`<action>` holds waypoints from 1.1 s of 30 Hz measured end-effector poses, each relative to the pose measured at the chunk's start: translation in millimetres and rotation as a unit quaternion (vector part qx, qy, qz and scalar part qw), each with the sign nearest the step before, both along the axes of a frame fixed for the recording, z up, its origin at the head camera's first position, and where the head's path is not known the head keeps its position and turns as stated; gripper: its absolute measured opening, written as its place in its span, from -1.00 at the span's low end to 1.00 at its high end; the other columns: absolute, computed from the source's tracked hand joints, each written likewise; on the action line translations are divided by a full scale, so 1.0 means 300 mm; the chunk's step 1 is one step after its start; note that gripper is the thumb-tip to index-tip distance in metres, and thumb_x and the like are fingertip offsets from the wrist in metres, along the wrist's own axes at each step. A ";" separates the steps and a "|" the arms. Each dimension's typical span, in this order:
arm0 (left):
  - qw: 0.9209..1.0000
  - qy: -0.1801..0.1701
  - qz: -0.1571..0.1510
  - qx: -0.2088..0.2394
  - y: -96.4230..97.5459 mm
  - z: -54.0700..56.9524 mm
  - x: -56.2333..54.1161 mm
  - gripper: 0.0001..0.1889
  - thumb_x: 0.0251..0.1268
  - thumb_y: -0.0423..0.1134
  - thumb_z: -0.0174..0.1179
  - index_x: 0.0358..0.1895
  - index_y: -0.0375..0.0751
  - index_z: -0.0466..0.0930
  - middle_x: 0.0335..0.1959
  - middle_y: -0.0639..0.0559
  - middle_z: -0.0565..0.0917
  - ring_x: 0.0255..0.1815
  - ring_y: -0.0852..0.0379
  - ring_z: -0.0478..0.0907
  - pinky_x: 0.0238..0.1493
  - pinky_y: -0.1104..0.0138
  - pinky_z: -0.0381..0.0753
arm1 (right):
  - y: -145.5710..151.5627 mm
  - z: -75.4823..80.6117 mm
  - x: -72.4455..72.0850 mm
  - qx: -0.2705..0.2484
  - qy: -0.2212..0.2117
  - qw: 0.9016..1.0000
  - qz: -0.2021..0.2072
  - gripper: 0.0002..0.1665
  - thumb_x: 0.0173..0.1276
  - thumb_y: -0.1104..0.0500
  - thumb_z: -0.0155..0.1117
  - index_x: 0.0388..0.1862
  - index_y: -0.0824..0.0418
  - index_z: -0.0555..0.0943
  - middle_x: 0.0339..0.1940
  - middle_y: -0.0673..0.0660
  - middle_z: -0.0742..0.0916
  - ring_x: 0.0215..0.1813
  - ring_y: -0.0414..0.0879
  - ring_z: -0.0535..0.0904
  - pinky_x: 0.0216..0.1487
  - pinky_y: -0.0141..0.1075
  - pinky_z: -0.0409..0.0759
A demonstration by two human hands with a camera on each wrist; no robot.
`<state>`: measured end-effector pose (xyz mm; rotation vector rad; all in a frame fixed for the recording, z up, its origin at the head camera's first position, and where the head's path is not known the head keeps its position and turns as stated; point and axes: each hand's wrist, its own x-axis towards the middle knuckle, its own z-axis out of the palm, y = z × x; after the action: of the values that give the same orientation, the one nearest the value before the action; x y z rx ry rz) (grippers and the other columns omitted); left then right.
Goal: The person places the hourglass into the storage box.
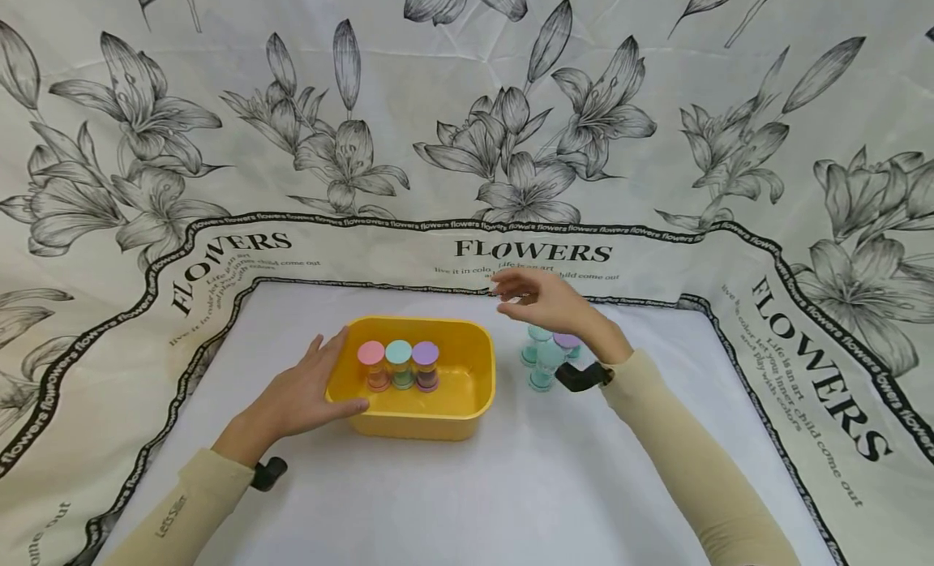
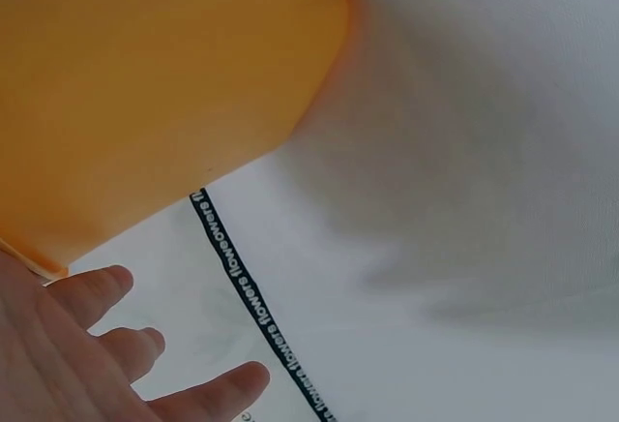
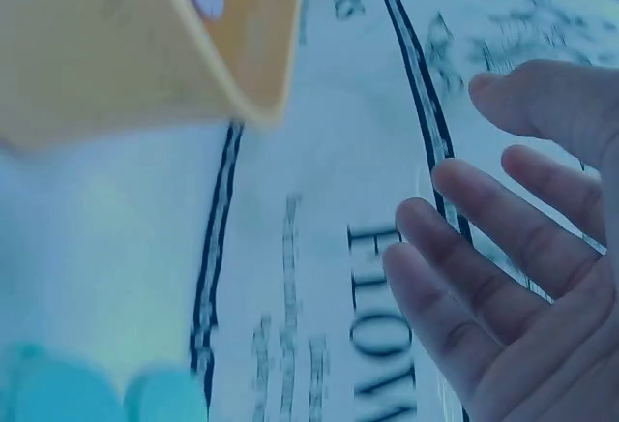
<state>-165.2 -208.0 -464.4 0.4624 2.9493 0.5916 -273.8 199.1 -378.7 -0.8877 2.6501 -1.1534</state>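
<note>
Three small hourglasses (image 1: pixel 399 353) stand upright in a row inside the yellow tub (image 1: pixel 430 427), close side by side: from the left I see pink, mint and purple. They are nearer to the tub's left part, so they lie just beside my left hand (image 1: pixel 301 394), to the right of its fingers and a little beyond its thumb. This hand rests at the left end of the tub, with the fingers spread along the rim and the thumb reaching over the near left corner. In the left wrist view the fingers are extended past the edge of the tub, not curled around it.

My right hand (image 1: pixel 546 301) is well apart from the left one. It is raised beyond the tub's right side, its fingers loosely bent and its thumb separate from them. Below it and on the near side, on the white cloth (image 1: pixel 540 485), stand other hourglasses (image 1: pixel 549 357) in a tight group, mostly mint, with one purple (image 1: pixel 567 340) at their right. The wrist and its black device (image 1: pixel 581 377) partly hide them, so I cannot tell how many they are. The right wrist view gives only blurred mint tops in its lower left corner.
</note>
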 end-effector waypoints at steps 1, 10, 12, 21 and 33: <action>1.000 0.000 0.000 0.000 0.000 -0.001 0.000 0.26 0.14 0.59 0.11 0.71 -0.04 -0.26 0.72 -0.09 0.01 0.66 -0.45 -0.05 0.20 -0.38 0.52 | 0.032 0.000 -0.001 -0.003 0.008 1.000 -0.013 -0.45 0.40 0.14 0.42 0.35 0.16 0.56 0.14 0.19 0.75 0.16 0.09 0.71 0.19 -0.04 0.71; 1.000 0.001 0.001 0.002 -0.004 -0.005 0.000 0.24 0.15 0.58 0.10 0.71 -0.04 -0.25 0.72 -0.08 -0.01 0.66 -0.45 -0.05 0.21 -0.40 0.51 | 0.280 -0.046 -0.009 0.008 0.026 0.993 -0.112 -0.40 0.42 0.15 0.41 0.38 0.25 0.51 0.25 0.30 0.68 0.28 0.22 0.63 0.21 0.10 0.67; 1.000 0.000 0.001 0.003 -0.003 -0.004 0.000 0.25 0.15 0.58 0.11 0.71 -0.04 -0.25 0.72 -0.08 -0.01 0.66 -0.44 -0.05 0.22 -0.39 0.50 | 0.323 -0.065 -0.010 0.015 0.021 0.991 -0.128 -0.38 0.42 0.13 0.41 0.39 0.25 0.49 0.28 0.32 0.66 0.32 0.25 0.59 0.25 0.13 0.63; 1.000 -0.001 -0.001 0.004 -0.002 -0.001 0.000 0.25 0.15 0.57 0.11 0.71 -0.05 -0.25 0.72 -0.09 0.00 0.67 -0.43 -0.05 0.22 -0.39 0.50 | 0.431 -0.169 -0.011 0.058 -0.052 0.985 -0.154 0.09 0.32 0.01 0.49 0.65 0.23 0.11 0.59 0.43 0.30 0.58 0.43 0.20 0.47 0.27 0.37; 1.000 0.001 -0.005 0.007 -0.004 0.002 0.001 0.24 0.16 0.56 0.12 0.71 -0.06 -0.24 0.71 -0.10 0.03 0.66 -0.43 -0.05 0.21 -0.40 0.51 | 0.458 -0.246 -0.005 0.082 -0.101 0.981 -0.143 0.07 0.35 0.00 0.46 0.65 0.26 0.10 0.51 0.49 0.39 0.36 0.41 0.51 0.18 0.20 0.65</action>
<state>-165.1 -209.4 -464.0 0.4778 2.9447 0.6120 -275.3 336.6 -452.4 -0.3497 2.7098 -0.9967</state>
